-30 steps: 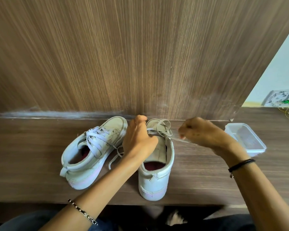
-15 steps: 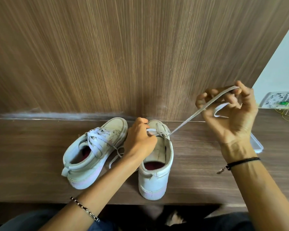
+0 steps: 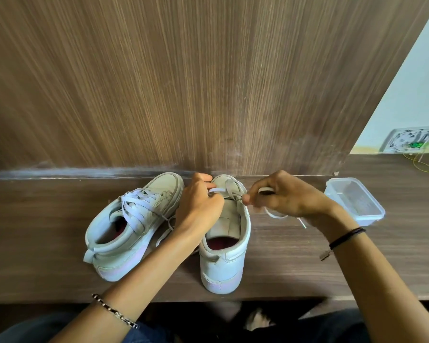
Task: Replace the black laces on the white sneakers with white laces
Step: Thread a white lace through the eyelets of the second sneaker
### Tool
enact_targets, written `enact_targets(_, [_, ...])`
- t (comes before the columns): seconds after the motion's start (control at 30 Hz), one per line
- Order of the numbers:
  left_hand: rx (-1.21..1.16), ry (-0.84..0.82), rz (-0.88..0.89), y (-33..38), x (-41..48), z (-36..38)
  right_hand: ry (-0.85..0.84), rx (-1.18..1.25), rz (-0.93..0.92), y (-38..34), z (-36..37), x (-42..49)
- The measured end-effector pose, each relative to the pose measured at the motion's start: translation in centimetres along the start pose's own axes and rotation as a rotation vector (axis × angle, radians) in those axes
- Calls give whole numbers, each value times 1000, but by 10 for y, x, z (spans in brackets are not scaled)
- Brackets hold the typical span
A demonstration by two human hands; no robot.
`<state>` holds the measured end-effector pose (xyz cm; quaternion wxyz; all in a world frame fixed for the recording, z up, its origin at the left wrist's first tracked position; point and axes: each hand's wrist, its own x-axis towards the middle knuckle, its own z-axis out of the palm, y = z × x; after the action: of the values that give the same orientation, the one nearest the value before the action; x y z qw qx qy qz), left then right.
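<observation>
Landmark: the half-laced sneaker (image 3: 223, 263), standing on the wooden shelf (image 3: 307, 268) with its heel toward the person and its toe against the wood panel (image 3: 208, 82). Its long axis, and both eyelet rows, run straight away from the person. The white lace (image 3: 229, 186) crosses only at the sneaker's toe end, and the eyelets nearer the heel look unthreaded. The left hand (image 3: 198, 206) lies over the sneaker's left side at the toe, fingers curled and pinching the lace there. The right hand (image 3: 290, 196) sits just right of the toe end. Its thumb and forefinger pinch the lace at the right eyelet row, a further loop runs through its curled fingers, and the free tail trails onto the shelf to the sneaker's right. In the inspector's judgement the next threading falls to the right hand, since it is nearer that row and holds the free end. The pass would run leftward across the tongue, at right angles to the sneaker's axis. A laced sneaker (image 3: 124, 233) lies just left of the landmark, toe angled toward it. A clear plastic container (image 3: 367, 217) stands well to the right. No black lace is in view.
</observation>
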<state>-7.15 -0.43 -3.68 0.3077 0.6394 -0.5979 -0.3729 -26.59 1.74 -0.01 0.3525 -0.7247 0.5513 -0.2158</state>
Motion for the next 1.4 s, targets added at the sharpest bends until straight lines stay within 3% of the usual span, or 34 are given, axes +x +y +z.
enact_targets(0.1, [-18,10,4,0,-1,-2,41,525,-117,-5,-14,-13])
enact_targets(0.23, [-2,12,18,2,-4,-3,252,1428,-395,-10,-35,-22])
enact_targets(0.3, [-3,10,20,3,-5,-3,333,1652,-420,-7,-39,-23])
enact_targets(0.4, [-4,11,8,5,-6,-5,458,1556,-202,-4,-36,-15])
enact_targets(0.47, [-20,5,-8,9,-8,-8,453,1317,-36,-5,-29,-8])
enact_targets(0.63, [-141,-76,-70,15,0,-28,231,-87,55,18,-5,2])
enact_targets(0.7, [-94,-155,13,11,9,-36,181,-247,11,18,3,6])
enact_targets(0.83, [-2,-261,92,8,16,-46,85,-215,-116,19,11,12])
enact_targets(1.1, [14,-358,256,-1,30,-53,186,-231,-131,15,21,12])
enact_targets(1.23, [141,-322,394,-5,35,-51,110,-67,43,10,15,5])
enact_targets(1.4, [300,-228,543,-3,25,-48,40,553,454,1,25,14])
